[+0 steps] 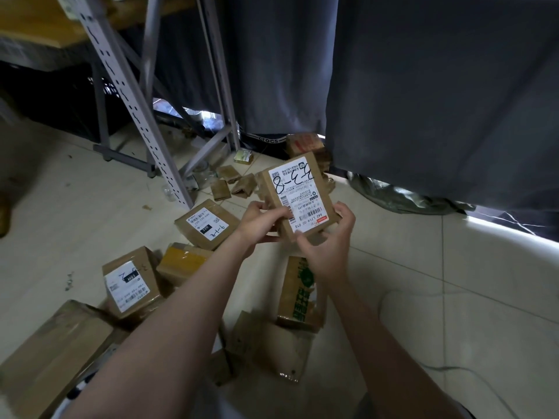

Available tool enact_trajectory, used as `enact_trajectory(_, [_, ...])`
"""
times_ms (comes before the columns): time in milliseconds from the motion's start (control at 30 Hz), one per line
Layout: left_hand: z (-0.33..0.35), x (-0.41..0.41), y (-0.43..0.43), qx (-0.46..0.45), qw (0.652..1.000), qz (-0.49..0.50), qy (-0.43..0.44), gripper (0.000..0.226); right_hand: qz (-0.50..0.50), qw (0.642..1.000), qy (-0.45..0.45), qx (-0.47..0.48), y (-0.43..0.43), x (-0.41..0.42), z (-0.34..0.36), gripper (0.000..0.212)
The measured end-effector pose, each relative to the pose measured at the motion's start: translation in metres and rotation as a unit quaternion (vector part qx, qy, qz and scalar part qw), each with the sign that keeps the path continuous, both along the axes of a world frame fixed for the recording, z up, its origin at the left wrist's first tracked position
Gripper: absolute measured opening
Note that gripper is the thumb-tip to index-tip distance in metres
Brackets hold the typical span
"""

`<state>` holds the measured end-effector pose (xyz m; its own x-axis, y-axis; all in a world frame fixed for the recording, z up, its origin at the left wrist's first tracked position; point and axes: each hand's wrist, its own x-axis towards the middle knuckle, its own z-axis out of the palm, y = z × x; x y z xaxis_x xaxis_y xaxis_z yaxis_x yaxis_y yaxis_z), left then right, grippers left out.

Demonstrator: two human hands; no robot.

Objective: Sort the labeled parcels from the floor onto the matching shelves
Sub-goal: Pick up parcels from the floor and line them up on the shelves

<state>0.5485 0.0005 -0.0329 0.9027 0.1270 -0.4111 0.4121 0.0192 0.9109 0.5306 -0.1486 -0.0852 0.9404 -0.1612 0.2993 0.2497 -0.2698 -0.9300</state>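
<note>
I hold a small brown parcel (298, 196) up over the floor, its white label facing me with a handwritten number that looks like 3-3-8. My left hand (260, 222) grips its left edge, thumb on the label. My right hand (328, 243) grips its lower right corner from below. On the tiled floor beneath lie more parcels: one labelled box (208, 223) left of my hands, another labelled box (131, 282) nearer me, a yellow-taped box (183, 261), a green-printed box (298, 293) and a large plain carton (51, 355) at the lower left.
A grey metal shelf upright (130, 95) with slots rises at the left, its wooden board (39, 28) above. Dark grey curtains (423, 86) hang behind. Torn cardboard scraps (233, 184) and a small box (304, 145) lie near the curtain foot. A thin cable (423, 294) runs over the tiles at the right.
</note>
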Motion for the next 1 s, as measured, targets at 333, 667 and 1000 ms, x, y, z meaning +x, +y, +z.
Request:
enact_trajectory(333, [0.001,-0.006,-0.013,-0.114,0.992,-0.046,-0.012,0.037,0.092,0.906,0.256,0.325,-0.02,0.005,0.013,0.043])
enact_trajectory(667, [0.004,-0.005,-0.016,-0.004,1.0,-0.009,-0.005,0.076,-0.025,0.981,0.114,0.152,-0.026,0.009,0.04,0.065])
enact_trajectory(1000, [0.041,-0.018,0.008,0.478,0.812,0.01,-0.335,0.142,0.024,0.991,-0.121,-0.059,-0.022,0.008,0.104,0.076])
